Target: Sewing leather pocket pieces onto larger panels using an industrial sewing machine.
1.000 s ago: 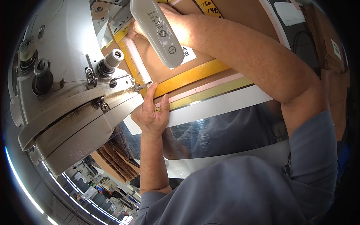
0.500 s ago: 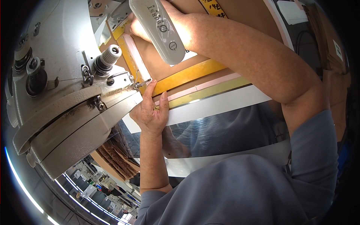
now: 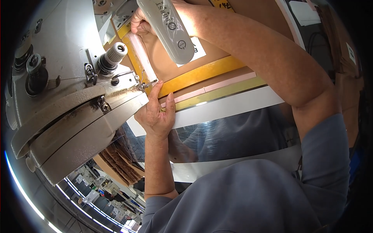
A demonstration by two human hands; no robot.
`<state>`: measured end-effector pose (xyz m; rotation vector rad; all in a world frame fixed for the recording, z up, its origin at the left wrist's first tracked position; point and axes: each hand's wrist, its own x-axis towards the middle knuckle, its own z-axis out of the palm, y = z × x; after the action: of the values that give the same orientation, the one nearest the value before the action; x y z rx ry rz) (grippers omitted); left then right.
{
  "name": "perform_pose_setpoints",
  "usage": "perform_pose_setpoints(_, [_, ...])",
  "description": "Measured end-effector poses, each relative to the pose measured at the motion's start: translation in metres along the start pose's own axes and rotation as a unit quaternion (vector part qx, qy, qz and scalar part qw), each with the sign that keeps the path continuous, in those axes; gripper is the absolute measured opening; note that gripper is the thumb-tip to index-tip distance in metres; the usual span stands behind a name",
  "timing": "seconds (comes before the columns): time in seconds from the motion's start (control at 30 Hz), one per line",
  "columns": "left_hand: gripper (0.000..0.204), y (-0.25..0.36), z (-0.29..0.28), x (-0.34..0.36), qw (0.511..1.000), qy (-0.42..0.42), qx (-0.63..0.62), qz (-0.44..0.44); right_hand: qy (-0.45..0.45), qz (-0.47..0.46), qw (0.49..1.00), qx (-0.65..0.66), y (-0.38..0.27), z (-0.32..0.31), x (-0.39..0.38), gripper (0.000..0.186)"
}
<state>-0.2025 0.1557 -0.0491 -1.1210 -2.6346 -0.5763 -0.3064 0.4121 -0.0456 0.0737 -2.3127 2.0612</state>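
Note:
My left hand [image 3: 157, 110] lies with fingers extended at the corner of a yellow framed template [image 3: 194, 73], its index fingertip beside the sewing machine's presser foot [image 3: 145, 85]. A brown panel [image 3: 165, 70] with a white label [image 3: 197, 52] lies inside the frame, and a pale pink strip [image 3: 143, 54] runs along its left side up from the foot. My right hand [image 3: 138, 24] is at the strip's far end, fingers curled and pressed together; what they grip is unclear. An oblong grey lamp [image 3: 167, 31] hides part of that hand.
The machine body [image 3: 58, 116] fills the left side. Stacked brown pieces [image 3: 120, 167] lie below it. A shiny metal surface [image 3: 233, 136] and white strip [image 3: 229, 105] lie before me. More brown pieces [image 3: 344, 77] and a white pad [image 3: 301, 11] are at right. Other machines stand in the background.
My right hand has shifted slightly at the far end of the strip, its curled fingers now showing more from behind the lamp. My left hand stays at the template's corner.

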Motion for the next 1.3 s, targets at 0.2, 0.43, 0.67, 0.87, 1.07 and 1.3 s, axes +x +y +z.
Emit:
perform_pose_setpoints(0.2, [0.037,-0.001,-0.002,-0.001,1.0,-0.004,0.006,-0.005,-0.002,-0.017,0.999,-0.028,0.005,0.014,-0.03,0.033])
perform_pose_setpoints(0.43, [0.037,0.0,-0.001,-0.001,1.0,0.001,-0.005,-0.008,0.002,-0.034,0.997,-0.067,0.013,0.014,-0.031,0.032])
perform_pose_setpoints(0.67, [0.037,0.0,-0.001,-0.001,1.0,-0.003,0.01,-0.003,0.005,-0.05,0.993,-0.104,0.023,0.014,-0.03,0.031])
perform_pose_setpoints(0.87, [0.037,-0.002,0.0,-0.002,1.0,0.0,0.006,-0.001,0.006,-0.067,0.988,-0.136,0.029,0.017,-0.028,0.03])
perform_pose_setpoints(1.07, [0.036,-0.003,0.0,-0.001,1.0,-0.003,-0.001,0.001,0.005,-0.081,0.982,-0.171,0.038,0.017,-0.028,0.029])
perform_pose_setpoints(1.3, [0.036,-0.001,-0.001,-0.001,1.0,0.001,-0.005,-0.005,0.006,-0.097,0.973,-0.209,0.053,0.017,-0.015,0.027])
